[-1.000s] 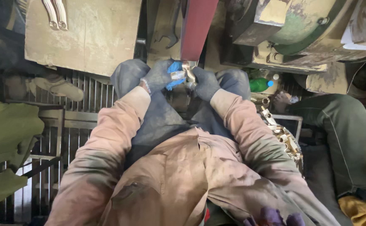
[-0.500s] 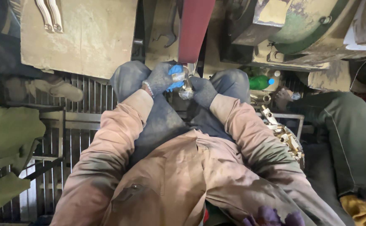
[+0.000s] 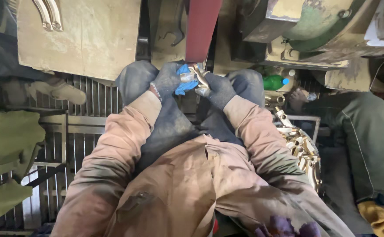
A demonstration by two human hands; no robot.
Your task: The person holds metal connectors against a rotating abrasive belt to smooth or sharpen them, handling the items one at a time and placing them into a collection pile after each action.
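A person in a dusty salmon-pink work jacket [image 3: 192, 184] sits over a grey metal floor grating [image 3: 91, 131], knees drawn up. A broad red sanding belt [image 3: 203, 26] runs down to just above the knees. Right of the belt, a heap of small brass-coloured metal fittings [image 3: 304, 151] lies beside the person's right arm, with a green plastic bottle [image 3: 274, 82] above the heap. Directly beneath the belt's lower end, both dark-gloved hands meet: the left hand [image 3: 168, 81], with blue fingertips, and the right hand [image 3: 218, 90] are closed together around a small brass-coloured fitting [image 3: 198, 74], pressed at the belt.
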